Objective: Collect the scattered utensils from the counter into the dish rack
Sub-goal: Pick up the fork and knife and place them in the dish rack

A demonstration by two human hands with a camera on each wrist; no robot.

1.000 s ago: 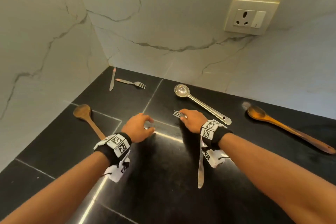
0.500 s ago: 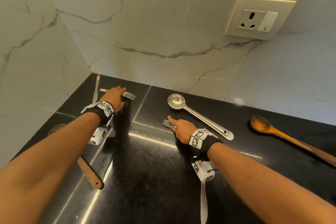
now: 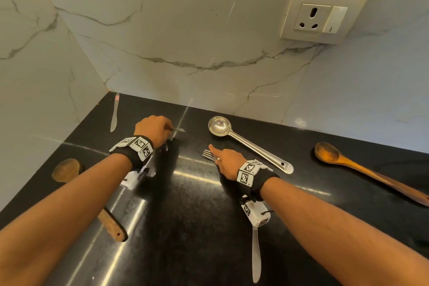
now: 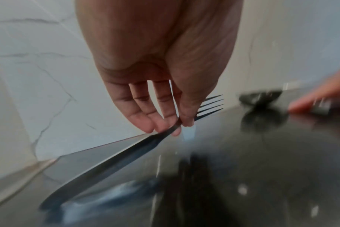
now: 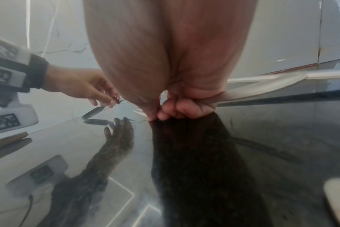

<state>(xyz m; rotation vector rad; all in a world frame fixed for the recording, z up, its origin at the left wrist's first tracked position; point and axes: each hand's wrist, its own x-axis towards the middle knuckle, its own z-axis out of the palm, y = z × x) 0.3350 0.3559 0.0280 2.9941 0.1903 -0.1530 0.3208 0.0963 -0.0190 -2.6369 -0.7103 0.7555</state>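
My left hand (image 3: 168, 129) pinches the far fork (image 3: 180, 130) at its neck, near the back wall. In the left wrist view my left hand (image 4: 177, 126) holds that fork (image 4: 116, 159) tilted, its handle slanting down to the left, just above the black counter (image 3: 185, 227). My right hand (image 3: 216, 157) rests curled over the near fork (image 3: 207, 154), which lies flat with its handle running back under my wrist. In the right wrist view my right hand (image 5: 157, 115) has thumb and curled fingers closed at the fork's neck, with the tines (image 5: 139, 113) poking out. No dish rack is in view.
A steel ladle (image 3: 250, 146) lies right of my right hand. One wooden spoon (image 3: 348, 165) lies at the far right and another (image 3: 67, 169) under my left forearm. A butter knife (image 3: 114, 114) lies in the back left corner. Marble walls close off the back and left.
My left hand reached back to the far fork, closed on it and raised it off the counter. My right hand stayed on the near fork. The head camera moved closer.
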